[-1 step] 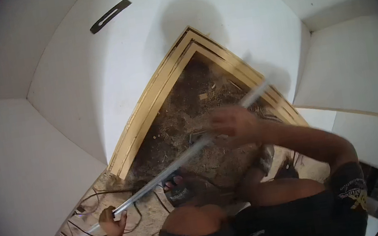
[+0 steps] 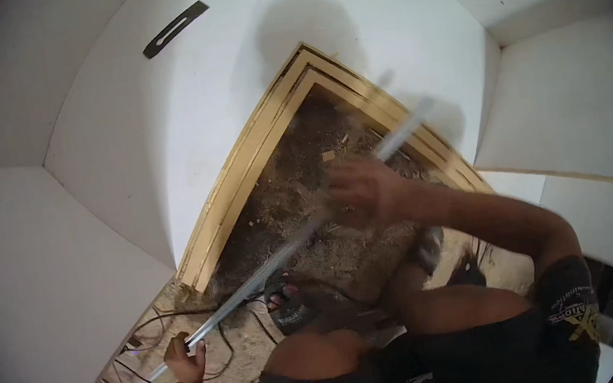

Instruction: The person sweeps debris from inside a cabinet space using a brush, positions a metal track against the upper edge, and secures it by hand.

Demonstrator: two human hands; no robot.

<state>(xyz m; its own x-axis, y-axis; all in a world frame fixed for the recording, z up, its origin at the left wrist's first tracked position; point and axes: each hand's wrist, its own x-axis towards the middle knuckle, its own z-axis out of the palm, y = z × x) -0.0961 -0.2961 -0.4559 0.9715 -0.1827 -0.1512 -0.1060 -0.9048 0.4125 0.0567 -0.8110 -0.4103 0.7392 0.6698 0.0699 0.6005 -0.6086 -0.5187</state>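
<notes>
A long, narrow, silvery metal strip (image 2: 258,278) runs slantwise across the middle, from low on the left up to the right. Near its lower end my left hand (image 2: 183,362) is closed on it, thumb and fingers pinching. Farther up, my right hand (image 2: 366,189) lies over the strip with fingers curled round it, slightly smeared by motion. Beneath the strip's upper end is the right arm of a V-shaped layered wooden-edged board (image 2: 219,216). The upper tip of the strip is blurred.
White panels (image 2: 406,10) surround the V-shaped edge. A dark slotted flat piece (image 2: 176,29) lies on the far panel. Dirt and wood scraps (image 2: 329,155) cover the floor inside the V. Black cables (image 2: 205,310) trail at left, near my foot (image 2: 284,298).
My right hand has shifted slightly left, its fingers more curled now. The strip's upper end has moved a little left and up. My left hand stays at the lower end.
</notes>
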